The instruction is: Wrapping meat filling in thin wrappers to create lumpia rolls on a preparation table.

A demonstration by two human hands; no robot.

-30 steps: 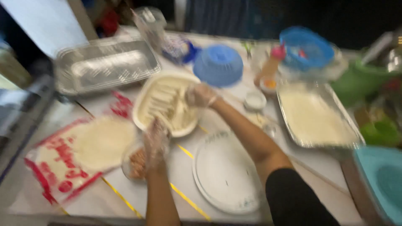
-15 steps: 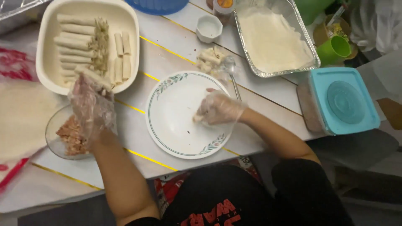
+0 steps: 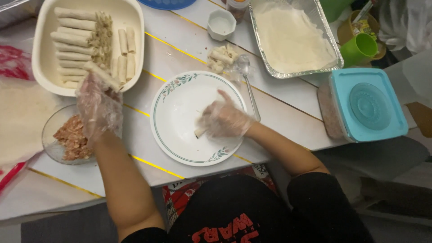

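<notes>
Both my hands wear thin clear gloves. My left hand [image 3: 98,108] is closed on a pale rolled wrapper [image 3: 103,75] at the near rim of the white baking dish [image 3: 133,54], which holds rows of similar rolls. Just below that hand, a glass bowl [image 3: 50,130] contains minced pink filling. My right hand [image 3: 225,119] rests over the white plate with a green floral rim [image 3: 180,148], its fingers pinched on a small pale piece of roll [image 3: 199,132].
A foil tray of flat wrappers [image 3: 292,36] stands at the back right, with a teal-lidded container [image 3: 366,103] beside it. A spoon [image 3: 249,92], dough scraps [image 3: 222,56], a small white cup [image 3: 221,23] and green cups [image 3: 359,47] lie behind the plate. More wrappers [image 3: 20,117] lie far left.
My view has dropped and steadied over the plate. My right hand came from the dish to the plate with a small piece. My left hand stays by the dish rim with the roll.
</notes>
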